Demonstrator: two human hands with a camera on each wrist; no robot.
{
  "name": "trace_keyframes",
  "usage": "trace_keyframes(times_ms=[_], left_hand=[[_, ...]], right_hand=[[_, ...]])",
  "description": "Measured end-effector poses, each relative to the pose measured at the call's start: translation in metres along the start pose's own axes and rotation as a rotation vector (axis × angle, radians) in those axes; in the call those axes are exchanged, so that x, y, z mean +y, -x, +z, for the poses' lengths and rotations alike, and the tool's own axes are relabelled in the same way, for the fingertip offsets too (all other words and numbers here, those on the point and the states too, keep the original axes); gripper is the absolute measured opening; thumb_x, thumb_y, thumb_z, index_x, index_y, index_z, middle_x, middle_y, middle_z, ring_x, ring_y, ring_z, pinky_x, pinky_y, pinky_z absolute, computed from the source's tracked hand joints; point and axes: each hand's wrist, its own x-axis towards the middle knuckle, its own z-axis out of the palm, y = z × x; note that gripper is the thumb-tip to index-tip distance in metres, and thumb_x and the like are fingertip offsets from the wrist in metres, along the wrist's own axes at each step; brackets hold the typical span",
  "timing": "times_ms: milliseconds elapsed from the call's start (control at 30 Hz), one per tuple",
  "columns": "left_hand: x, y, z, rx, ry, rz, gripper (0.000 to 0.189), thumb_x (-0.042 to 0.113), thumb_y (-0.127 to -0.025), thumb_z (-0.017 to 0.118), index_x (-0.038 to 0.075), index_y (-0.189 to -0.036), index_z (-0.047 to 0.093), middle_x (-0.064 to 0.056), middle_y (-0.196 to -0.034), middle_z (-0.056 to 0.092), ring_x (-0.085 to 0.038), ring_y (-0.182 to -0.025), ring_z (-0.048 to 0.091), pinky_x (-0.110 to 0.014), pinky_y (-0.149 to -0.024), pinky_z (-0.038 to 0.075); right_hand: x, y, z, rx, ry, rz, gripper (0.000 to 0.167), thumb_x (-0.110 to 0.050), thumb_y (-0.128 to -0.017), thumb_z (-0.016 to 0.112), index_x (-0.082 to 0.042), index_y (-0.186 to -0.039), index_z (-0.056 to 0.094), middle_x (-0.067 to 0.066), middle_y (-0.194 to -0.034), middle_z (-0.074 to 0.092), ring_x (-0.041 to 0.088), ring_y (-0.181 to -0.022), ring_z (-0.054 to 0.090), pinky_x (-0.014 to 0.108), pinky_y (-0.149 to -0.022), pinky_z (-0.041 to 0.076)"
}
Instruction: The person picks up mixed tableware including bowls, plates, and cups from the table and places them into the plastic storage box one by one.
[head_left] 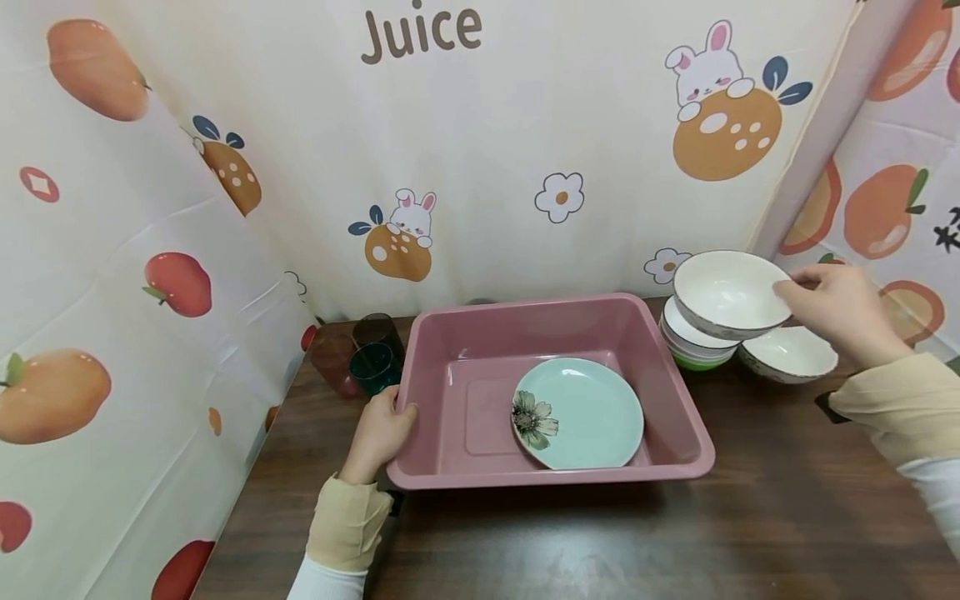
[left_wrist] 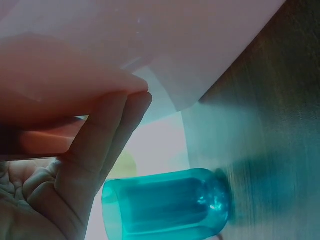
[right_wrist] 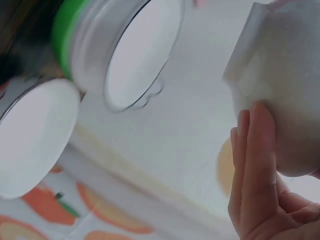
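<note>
Looking from near to far, we first meet the bare front of the dark brown wood-grain bench (head_left: 540, 550). Just beyond, the left grip (head_left: 378, 429), coming out of a beige cuff over a white sleeve (head_left: 330, 577), is closed on the left wall of the rectangular pink plastic basin (head_left: 480, 482), with the thumb on the inner side. Inside the basin we see one round pale-green plate (head_left: 592, 412) with a dark-centred flower at its left edge, lying in the right half and close to the front wall. To the right, the right grip (head_left: 847, 312) pinches the rim of a round white bowl with a thin dark edge (head_left: 727, 287), holding it up in the air, above and apart from a stack of white bowls (head_left: 684, 335) whose lowest piece is green. Another white bowl (head_left: 795, 354) rests on the bench just right of that stack. Left of the basin, we find three see-through cups close together: a teal one (head_left: 372, 367), a reddish one (head_left: 330, 362) and a dark brown one (head_left: 378, 329). Farthest off hangs a cream cloth backdrop (head_left: 487, 125) printed with fruit, rabbits, flowers and the word "Juice".
</note>
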Motion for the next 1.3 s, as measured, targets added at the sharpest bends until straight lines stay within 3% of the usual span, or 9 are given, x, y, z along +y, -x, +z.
trace_keyframes(times_ms=[133, 267, 533, 700, 800, 967, 1067, 1233, 1300], left_hand=[[0.000, 0.000, 0.000, -0.009, 0.010, -0.003, 0.035, 0.016, -0.094, 0.056, -0.005, -0.122, 0.058, -0.021, -0.106, 0.069, -0.026, -0.086, 0.066, -0.045, -0.080, 0.055], [0.000, 0.001, 0.000, -0.029, 0.023, -0.006, 0.034, 0.016, -0.094, 0.057, -0.005, -0.122, 0.058, -0.021, -0.107, 0.068, -0.025, -0.086, 0.065, -0.044, -0.080, 0.056], [0.000, 0.000, -0.008, -0.096, 0.056, -0.009, 0.039, 0.019, -0.092, 0.063, -0.004, -0.123, 0.057, -0.018, -0.104, 0.068, -0.021, -0.080, 0.066, -0.041, -0.076, 0.058], [0.000, -0.002, -0.012, -0.149, 0.049, 0.007, 0.042, 0.021, -0.092, 0.065, -0.005, -0.125, 0.056, -0.018, -0.105, 0.068, -0.019, -0.079, 0.066, -0.039, -0.075, 0.059], [0.003, -0.002, -0.017, -0.204, 0.038, 0.000, 0.048, 0.022, -0.093, 0.065, -0.005, -0.131, 0.052, -0.020, -0.110, 0.067, -0.020, -0.081, 0.068, -0.041, -0.076, 0.059], [0.011, -0.004, -0.035, -0.258, -0.026, -0.018, 0.068, 0.026, -0.094, 0.065, -0.005, -0.146, 0.035, -0.026, -0.132, 0.057, -0.028, -0.100, 0.068, -0.046, -0.085, 0.057], [0.022, -0.005, -0.047, -0.242, -0.081, -0.010, 0.075, 0.032, -0.094, 0.064, -0.002, -0.150, 0.029, -0.024, -0.139, 0.054, -0.031, -0.110, 0.065, -0.046, -0.088, 0.056], [0.047, -0.003, -0.059, -0.147, -0.217, 0.058, 0.069, 0.042, -0.095, 0.061, 0.004, -0.148, 0.038, -0.019, -0.133, 0.060, -0.032, -0.110, 0.065, -0.047, -0.088, 0.054], [0.059, -0.003, -0.060, -0.116, -0.231, 0.097, 0.064, 0.044, -0.095, 0.059, 0.007, -0.145, 0.043, -0.017, -0.132, 0.061, -0.030, -0.108, 0.066, -0.048, -0.088, 0.053]], right_hand=[[-0.016, 0.004, 0.010, -0.035, -0.048, -0.020, 0.050, -0.030, -0.098, 0.050, 0.014, -0.119, 0.059, -0.008, -0.070, 0.068, -0.002, -0.054, 0.061, 0.020, -0.053, 0.044], [-0.033, 0.009, 0.021, -0.067, -0.067, -0.032, 0.047, -0.030, -0.097, 0.052, 0.012, -0.117, 0.061, -0.007, -0.074, 0.068, -0.002, -0.059, 0.060, 0.019, -0.055, 0.045], [-0.056, 0.019, 0.041, -0.108, -0.043, -0.077, 0.041, -0.028, -0.097, 0.054, 0.009, -0.113, 0.063, 0.017, -0.090, 0.070, 0.000, -0.064, 0.054, 0.022, -0.056, 0.045], [-0.061, 0.022, 0.053, -0.133, -0.059, -0.100, 0.037, -0.025, -0.097, 0.054, 0.008, -0.109, 0.065, 0.022, -0.098, 0.069, 0.001, -0.066, 0.054, 0.022, -0.057, 0.046], [-0.064, 0.024, 0.059, -0.159, -0.077, -0.105, 0.034, -0.024, -0.097, 0.054, 0.006, -0.108, 0.066, 0.021, -0.100, 0.068, 0.000, -0.067, 0.056, 0.021, -0.059, 0.048], [-0.070, 0.026, 0.066, -0.215, -0.115, -0.108, 0.032, -0.022, -0.097, 0.053, 0.004, -0.109, 0.064, 0.020, -0.103, 0.066, 0.001, -0.068, 0.059, 0.022, -0.059, 0.053], [-0.074, 0.027, 0.068, -0.225, -0.129, -0.117, 0.030, -0.021, -0.096, 0.053, 0.005, -0.108, 0.064, 0.020, -0.101, 0.066, 0.002, -0.067, 0.059, 0.024, -0.059, 0.055], [-0.079, 0.030, 0.069, -0.224, -0.142, -0.139, 0.026, -0.016, -0.096, 0.053, 0.005, -0.105, 0.063, 0.020, -0.099, 0.065, 0.003, -0.067, 0.060, 0.025, -0.058, 0.055], [-0.080, 0.031, 0.070, -0.231, -0.145, -0.141, 0.024, -0.015, -0.095, 0.053, 0.006, -0.104, 0.063, 0.020, -0.098, 0.064, 0.003, -0.066, 0.060, 0.026, -0.058, 0.056]])
